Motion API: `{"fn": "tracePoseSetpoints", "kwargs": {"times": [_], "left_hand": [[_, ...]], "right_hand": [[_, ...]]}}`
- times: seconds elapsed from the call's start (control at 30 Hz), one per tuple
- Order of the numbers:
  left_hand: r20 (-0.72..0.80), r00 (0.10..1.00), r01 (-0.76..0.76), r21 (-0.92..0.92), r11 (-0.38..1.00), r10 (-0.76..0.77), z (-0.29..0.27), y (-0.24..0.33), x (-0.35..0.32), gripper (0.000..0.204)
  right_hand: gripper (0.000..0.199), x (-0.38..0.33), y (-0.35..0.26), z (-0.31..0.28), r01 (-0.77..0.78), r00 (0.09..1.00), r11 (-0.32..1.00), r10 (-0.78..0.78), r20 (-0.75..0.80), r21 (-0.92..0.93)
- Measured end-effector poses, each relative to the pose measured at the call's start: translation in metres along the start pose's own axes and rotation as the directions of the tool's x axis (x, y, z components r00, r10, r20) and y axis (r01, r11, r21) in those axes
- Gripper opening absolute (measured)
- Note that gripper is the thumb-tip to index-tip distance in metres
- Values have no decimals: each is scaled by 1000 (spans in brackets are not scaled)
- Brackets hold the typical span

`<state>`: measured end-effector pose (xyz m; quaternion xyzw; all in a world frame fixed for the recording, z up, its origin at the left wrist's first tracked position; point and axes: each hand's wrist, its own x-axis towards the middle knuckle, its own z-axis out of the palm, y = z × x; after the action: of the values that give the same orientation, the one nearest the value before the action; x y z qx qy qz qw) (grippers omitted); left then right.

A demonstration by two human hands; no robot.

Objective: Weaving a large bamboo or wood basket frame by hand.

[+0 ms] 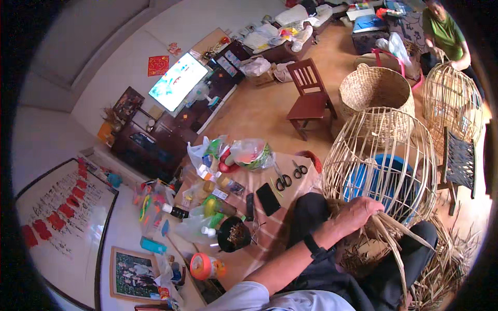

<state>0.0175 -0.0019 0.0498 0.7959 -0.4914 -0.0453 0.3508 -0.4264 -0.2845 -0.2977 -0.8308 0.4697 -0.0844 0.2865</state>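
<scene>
My left hand (358, 213), with a black watch on its wrist, is closed around flat dried leaf strips (391, 228) at the near rim of a basket frame. That unfinished basket frame (358, 150) of pale, spaced ribs stands before my knees, a blue tub (386, 179) showing through it. Long strip ends hang down from beside my fingers between my legs. My right hand cannot be made out. A heap of loose dried leaf strips (448, 259) lies on the floor at the right.
At the left, a cloth-covered table (244, 259) holds two pairs of scissors (290, 176), a phone (268, 199), bags and a dark bowl (233, 234). Beyond stand a finished woven basket (376, 88), a wooden chair (308, 98) and another person (448, 36) at a similar frame (451, 98).
</scene>
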Motion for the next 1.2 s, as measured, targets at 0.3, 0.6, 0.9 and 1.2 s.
{"fn": "tracePoseSetpoints", "kwargs": {"times": [0.3, 0.6, 0.9, 1.2], "left_hand": [[36, 999, 41, -15, 999, -40, -1, 6, 1, 17], [35, 999, 19, -33, 999, -17, -3, 6, 0, 16], [25, 1000, 1, -70, 998, 1, -2, 4, -1, 17], [20, 1000, 6, -63, 998, -4, -5, 5, -2, 15]], "right_hand": [[38, 15, -26, -12, -23, 1000, 1000, 22, -4, -13], [37, 20, -44, -14, -25, 1000, 999, 25, -11, -32], [36, 23, -56, -18, -33, 999, 998, 33, -11, -47], [36, 24, -65, -21, -31, 999, 998, 30, -15, -56]]}}
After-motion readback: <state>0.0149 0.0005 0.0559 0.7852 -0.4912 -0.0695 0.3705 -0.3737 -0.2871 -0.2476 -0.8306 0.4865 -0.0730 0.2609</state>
